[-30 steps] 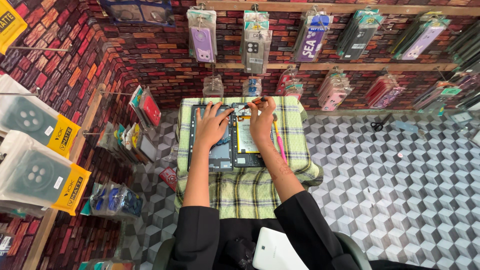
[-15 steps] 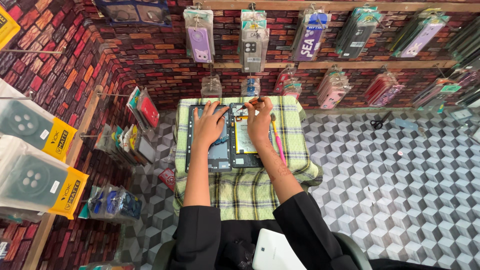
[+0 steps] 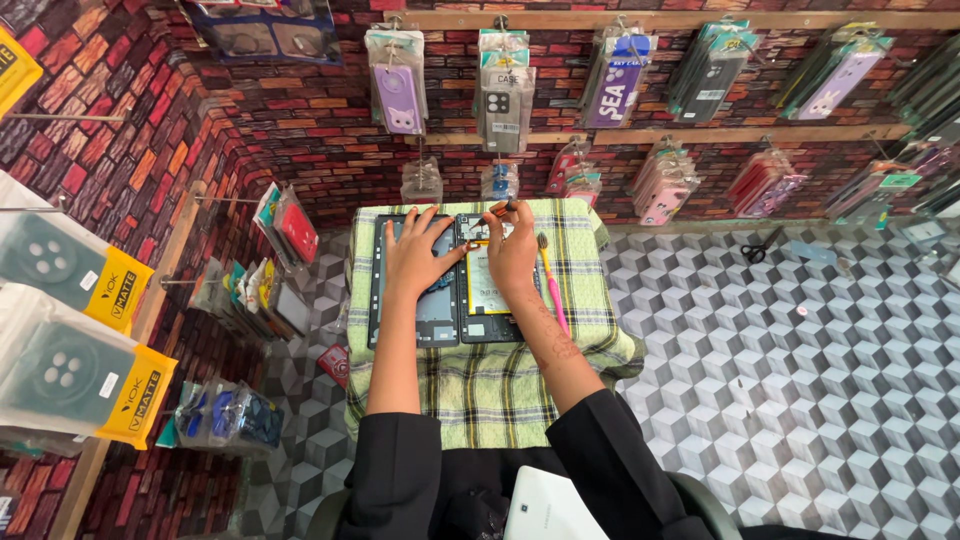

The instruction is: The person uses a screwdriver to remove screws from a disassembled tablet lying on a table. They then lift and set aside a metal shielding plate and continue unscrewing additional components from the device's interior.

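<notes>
Little has changed since the earlier frames: both hands stay on the opened tablet, and only the view has drifted slightly, so the checked cloth sits a touch lower in the picture. The left hand (image 3: 418, 255) lies flat with fingers spread on the dark back cover (image 3: 412, 300), which rests on the left half of the green-and-yellow checked surface (image 3: 490, 390); it pins the cover rather than gripping it. The right hand (image 3: 513, 255) is curled, its fingertips pinched around a small screwdriver (image 3: 503, 208) with an orange-and-dark handle, as before, its tip down at the top edge of the tablet body (image 3: 487, 295). That body lies just beside the cover, touching it along the middle, its inner parts and pale battery facing up. A pink-handled brush (image 3: 551, 290) lies on the cloth right of the tablet, close to the right wrist, unmoved. Behind the surface, packaged phone cases (image 3: 505, 100) hang on the brick-patterned wall. A white device (image 3: 555, 505) rests on the person's lap at the bottom edge.
</notes>
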